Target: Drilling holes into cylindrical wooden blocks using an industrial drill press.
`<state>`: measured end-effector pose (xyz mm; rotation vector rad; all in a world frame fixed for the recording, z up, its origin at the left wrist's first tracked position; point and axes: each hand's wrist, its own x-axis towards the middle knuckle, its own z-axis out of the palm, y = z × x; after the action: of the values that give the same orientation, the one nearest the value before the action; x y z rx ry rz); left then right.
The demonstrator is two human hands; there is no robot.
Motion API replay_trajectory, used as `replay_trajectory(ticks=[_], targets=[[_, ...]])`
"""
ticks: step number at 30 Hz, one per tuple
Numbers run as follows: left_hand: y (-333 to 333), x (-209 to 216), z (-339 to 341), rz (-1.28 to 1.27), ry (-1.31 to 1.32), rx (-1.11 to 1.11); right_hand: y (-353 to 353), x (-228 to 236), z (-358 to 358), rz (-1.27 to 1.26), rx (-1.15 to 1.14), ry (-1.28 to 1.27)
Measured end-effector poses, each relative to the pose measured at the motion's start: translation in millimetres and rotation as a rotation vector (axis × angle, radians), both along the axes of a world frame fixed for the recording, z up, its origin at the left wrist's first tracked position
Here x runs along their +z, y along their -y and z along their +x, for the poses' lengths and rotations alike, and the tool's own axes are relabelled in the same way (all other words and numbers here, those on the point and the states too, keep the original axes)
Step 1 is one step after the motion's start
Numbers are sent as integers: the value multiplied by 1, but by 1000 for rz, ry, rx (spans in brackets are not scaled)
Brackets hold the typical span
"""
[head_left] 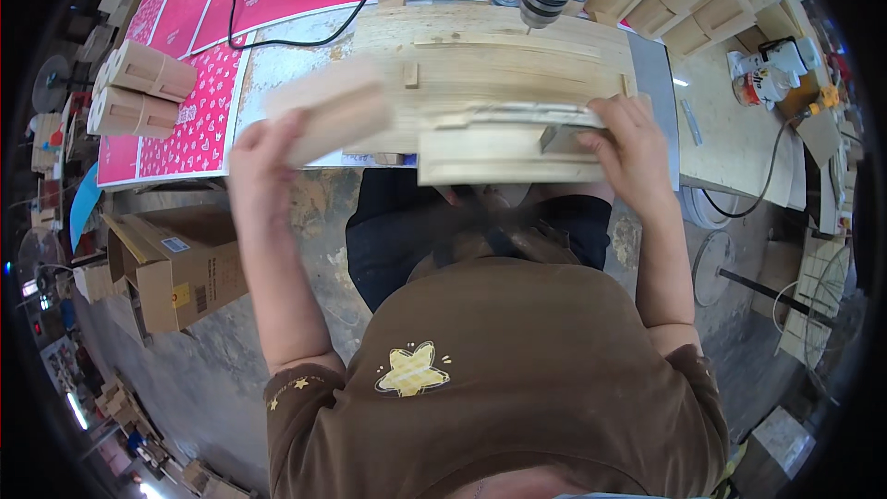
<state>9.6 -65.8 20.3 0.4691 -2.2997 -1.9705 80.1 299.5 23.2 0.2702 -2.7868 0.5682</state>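
My left hand [266, 150] is closed on the near left end of a pale wooden block [337, 111], which is tilted above the table's front edge and smeared by motion. My right hand [634, 150] grips the right end of a pale wooden jig [494, 155] with a raised rail along its back. Its thumb presses by a small grey metal plate [560, 139] on the jig. Beyond both hands lies a wooden base board [499, 60] with thin strips and a small wooden stop [410, 74]. Above its far right part hangs a drill press chuck [541, 11] with a thin bit.
Several wooden blocks [143, 88] are stacked on the pink patterned cover at left. A black cable [319, 40] curves across the back. More wooden pieces [707, 5], a white container [765, 83] and a blue-grey knife [691, 122] are at right. A cardboard box [180, 268] stands below left.
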Motion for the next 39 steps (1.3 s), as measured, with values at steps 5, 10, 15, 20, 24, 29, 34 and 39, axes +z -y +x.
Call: replay_trajectory(ticks=[5, 10, 15, 20, 24, 29, 34, 39], targets=[[71, 49, 26, 278, -274, 271, 43, 5, -4, -759, 180, 698], [90, 58, 54, 438, -236, 164, 53, 13, -1, -722, 147, 521], [14, 43, 39, 295, -105, 149, 32, 17, -5, -19, 106, -187], [-27, 18, 22, 209, 157, -157, 6, 8, -1, -73, 61, -149], [-48, -4, 14, 341, 263, -269, -6, -4, -2, -113, 132, -60], [-65, -19, 6, 485, 365, -295, -22, -15, -2, -135, 113, -37], [-72, -12, 7, 295, 381, -356, -32, -13, -1, -168, 108, 25], [-71, -11, 11, 301, 384, -346, -28, -16, 3, -155, 81, -29]])
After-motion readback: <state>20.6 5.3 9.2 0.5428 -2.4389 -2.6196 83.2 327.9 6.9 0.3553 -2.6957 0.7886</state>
